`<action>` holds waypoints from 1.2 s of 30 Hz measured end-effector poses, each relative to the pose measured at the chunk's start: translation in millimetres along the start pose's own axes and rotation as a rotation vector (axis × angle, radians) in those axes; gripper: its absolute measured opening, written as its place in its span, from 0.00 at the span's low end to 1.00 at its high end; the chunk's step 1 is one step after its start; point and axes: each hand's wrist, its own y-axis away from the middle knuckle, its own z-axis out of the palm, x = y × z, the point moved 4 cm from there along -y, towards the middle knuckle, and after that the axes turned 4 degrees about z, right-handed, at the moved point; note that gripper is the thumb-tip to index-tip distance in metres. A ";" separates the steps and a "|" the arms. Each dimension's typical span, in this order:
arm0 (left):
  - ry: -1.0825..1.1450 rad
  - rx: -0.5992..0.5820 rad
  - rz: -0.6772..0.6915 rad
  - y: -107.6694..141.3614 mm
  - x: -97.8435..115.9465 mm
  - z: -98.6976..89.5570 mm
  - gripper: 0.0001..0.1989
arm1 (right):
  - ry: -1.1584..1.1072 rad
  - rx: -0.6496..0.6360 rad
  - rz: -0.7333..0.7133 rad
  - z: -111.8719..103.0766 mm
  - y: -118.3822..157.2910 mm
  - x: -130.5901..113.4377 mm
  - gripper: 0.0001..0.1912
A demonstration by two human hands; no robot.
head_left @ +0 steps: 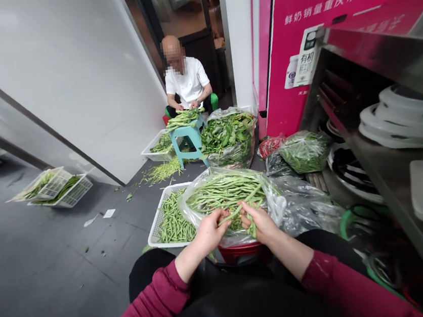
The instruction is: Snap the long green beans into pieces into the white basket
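My left hand (pixel 211 230) pinches one end of a long green bean (pixel 233 214). My right hand (pixel 260 223) is closed round the bean's other end, with more bean pieces poking out below its fingers. Both hands are over the near edge of an open clear plastic bag (pixel 275 203) filled with long whole green beans (pixel 222 188). Under the bag shows a red stool or tub (pixel 241 253), mostly hidden. Left of the bag, a white plastic basket (pixel 157 224) holds short bean pieces (pixel 174 218).
Across from me a co-worker (pixel 187 82) handles green stalks on a light-blue stool (pixel 187 136). A bag of leafy greens (pixel 227 133) stands beside it. White baskets (pixel 74 192) lie on the floor at left. At right is a metal shelf (pixel 397 178) with stacked lids.
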 end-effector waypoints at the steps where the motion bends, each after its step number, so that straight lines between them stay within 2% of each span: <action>1: 0.010 -0.001 -0.019 4.0 -2.1 2.6 0.09 | 0.015 0.053 -0.065 -1.5 0.1 -4.9 0.18; 4: -0.035 -0.041 0.002 11.0 -2.3 5.1 0.12 | 0.096 0.165 -0.206 -5.1 0.3 -17.8 0.17; 8: -0.285 -0.134 0.065 8.8 1.5 7.8 0.14 | 0.250 0.226 -0.287 -6.7 2.3 -21.8 0.16; 13: -0.630 -0.374 -0.100 -6.8 -21.4 35.2 0.12 | 0.699 0.301 -0.533 -5.3 12.7 -31.6 0.12; 15: -0.668 -0.429 -0.137 -15.3 -32.3 46.4 0.12 | 0.750 0.327 -0.546 -8.4 12.4 -38.5 0.11; 16: -0.645 -0.420 -0.134 -20.6 -35.7 49.5 0.12 | 0.757 0.332 -0.514 -11.0 10.4 -41.8 0.11; 17: -0.597 -0.382 -0.116 -26.8 -36.9 50.2 0.13 | 0.762 0.325 -0.463 -13.5 7.6 -44.8 0.11; 19: -0.426 -0.274 -0.073 -40.1 -34.0 45.6 0.25 | 0.771 0.247 -0.346 -16.8 1.8 -48.5 0.11; 21: -0.137 -0.237 -0.089 -52.1 -27.4 37.6 0.34 | 0.773 0.083 -0.221 -16.3 -1.5 -47.6 0.11; 24: 0.471 -0.314 -0.193 -66.7 -12.9 27.5 0.28 | 0.730 -0.186 -0.019 -12.2 1.5 -38.2 0.13; 27: 0.883 -0.336 -0.206 -80.8 1.6 16.2 0.24 | 0.581 -0.308 0.145 -9.4 8.0 -29.1 0.15; 29: 0.953 -0.247 -0.206 -87.9 4.7 8.7 0.21 | 0.431 -0.338 0.197 -7.0 10.0 -26.7 0.16; 31: 0.890 -0.069 -0.193 -88.0 5.9 1.3 0.19 | 0.266 -0.313 0.193 -5.6 8.2 -27.4 0.17; 34: 0.582 0.238 -0.053 -67.2 18.5 -7.2 0.17 | 0.033 -0.175 0.142 -8.4 -0.6 -29.2 0.18; 36: 0.360 0.371 0.099 -43.3 36.3 -7.2 0.13 | -0.074 -0.071 0.135 -13.0 -8.5 -29.0 0.18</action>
